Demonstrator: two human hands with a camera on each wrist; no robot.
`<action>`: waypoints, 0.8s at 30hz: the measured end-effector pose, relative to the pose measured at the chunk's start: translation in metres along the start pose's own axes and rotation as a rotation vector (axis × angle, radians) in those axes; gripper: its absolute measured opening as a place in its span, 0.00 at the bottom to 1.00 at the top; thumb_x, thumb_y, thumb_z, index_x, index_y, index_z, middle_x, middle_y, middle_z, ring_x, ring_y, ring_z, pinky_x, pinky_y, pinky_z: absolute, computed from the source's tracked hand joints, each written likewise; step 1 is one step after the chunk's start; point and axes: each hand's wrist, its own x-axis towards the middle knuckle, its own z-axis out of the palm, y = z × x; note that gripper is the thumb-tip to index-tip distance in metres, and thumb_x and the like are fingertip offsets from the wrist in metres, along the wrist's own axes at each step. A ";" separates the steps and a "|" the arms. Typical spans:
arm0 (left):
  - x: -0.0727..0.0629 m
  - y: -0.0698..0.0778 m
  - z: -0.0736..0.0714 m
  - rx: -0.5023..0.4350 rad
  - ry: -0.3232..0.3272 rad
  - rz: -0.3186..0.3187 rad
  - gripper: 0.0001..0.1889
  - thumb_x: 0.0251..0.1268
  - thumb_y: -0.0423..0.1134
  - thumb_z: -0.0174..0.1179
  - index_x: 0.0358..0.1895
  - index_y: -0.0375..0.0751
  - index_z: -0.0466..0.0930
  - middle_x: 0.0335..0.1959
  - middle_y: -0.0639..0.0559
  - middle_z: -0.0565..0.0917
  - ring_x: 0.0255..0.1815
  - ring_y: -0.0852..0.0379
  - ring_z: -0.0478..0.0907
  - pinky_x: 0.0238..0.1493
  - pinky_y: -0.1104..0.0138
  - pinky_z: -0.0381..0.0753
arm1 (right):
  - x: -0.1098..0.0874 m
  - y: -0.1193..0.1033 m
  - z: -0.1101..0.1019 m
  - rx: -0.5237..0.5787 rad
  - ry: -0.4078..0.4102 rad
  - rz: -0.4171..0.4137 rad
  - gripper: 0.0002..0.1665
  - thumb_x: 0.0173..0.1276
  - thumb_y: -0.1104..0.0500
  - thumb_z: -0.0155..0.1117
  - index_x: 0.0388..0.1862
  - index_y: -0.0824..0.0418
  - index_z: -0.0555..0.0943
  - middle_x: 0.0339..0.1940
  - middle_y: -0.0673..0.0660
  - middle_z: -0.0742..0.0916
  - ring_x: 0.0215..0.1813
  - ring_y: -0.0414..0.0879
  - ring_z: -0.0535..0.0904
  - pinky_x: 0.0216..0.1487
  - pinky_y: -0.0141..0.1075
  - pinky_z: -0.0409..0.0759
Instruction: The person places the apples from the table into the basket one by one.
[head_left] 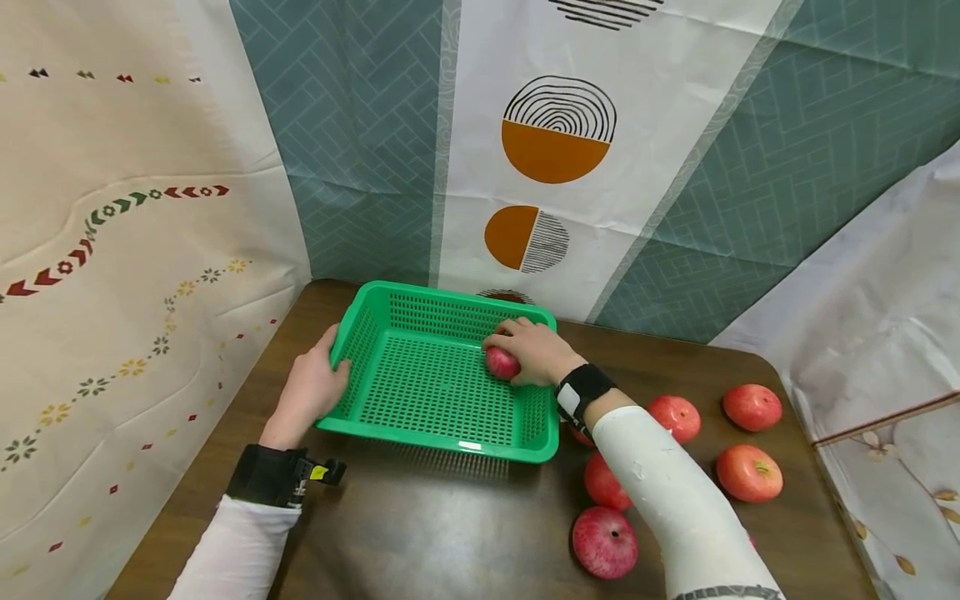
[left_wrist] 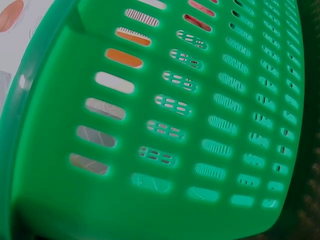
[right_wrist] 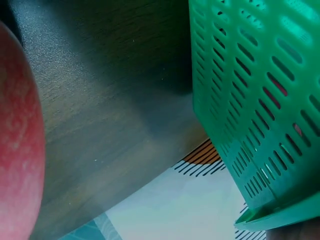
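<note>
A green plastic basket (head_left: 442,442) with slotted walls stands at the back of the table. My left hand (head_left: 311,383) grips its left rim, thumb over the inner side. Inside the basket, near the right wall, my right hand (head_left: 542,352) holds a red apple (head_left: 501,362), fingers curled over its top and far side. In the left wrist view the slotted basket wall (left_wrist: 115,200) fills most of the picture, and the left hand is hidden. The right wrist view has the basket's outer wall (right_wrist: 250,115) on the right; the held apple is hidden there.
Several red apples lie on the table right of the basket, among them a dark red apple (head_left: 606,542) and a lighter apple (head_left: 749,473). My right forearm partly covers some. Patterned cloth (head_left: 360,167) hangs behind and beside the brown table (head_left: 450,525).
</note>
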 end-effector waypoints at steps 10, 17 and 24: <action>0.001 0.002 0.001 0.006 -0.005 -0.012 0.36 0.84 0.35 0.52 0.86 0.31 0.49 0.61 0.20 0.78 0.34 0.40 0.83 0.33 0.53 0.80 | 0.000 0.002 0.000 -0.045 -0.033 0.009 0.45 0.61 0.51 0.86 0.77 0.42 0.77 0.74 0.57 0.76 0.72 0.57 0.70 0.67 0.54 0.74; 0.000 0.002 0.001 0.002 -0.008 -0.014 0.36 0.84 0.36 0.53 0.86 0.32 0.49 0.62 0.20 0.77 0.35 0.39 0.83 0.34 0.52 0.80 | 0.001 0.002 0.001 -0.039 -0.043 0.014 0.46 0.61 0.52 0.86 0.78 0.41 0.76 0.73 0.57 0.76 0.71 0.57 0.70 0.67 0.55 0.75; -0.001 0.001 0.001 0.005 0.003 -0.004 0.35 0.83 0.35 0.52 0.86 0.32 0.50 0.61 0.19 0.78 0.34 0.39 0.83 0.35 0.51 0.80 | 0.002 0.002 0.002 -0.024 -0.032 0.009 0.49 0.60 0.51 0.86 0.79 0.40 0.75 0.73 0.58 0.76 0.72 0.58 0.70 0.66 0.57 0.76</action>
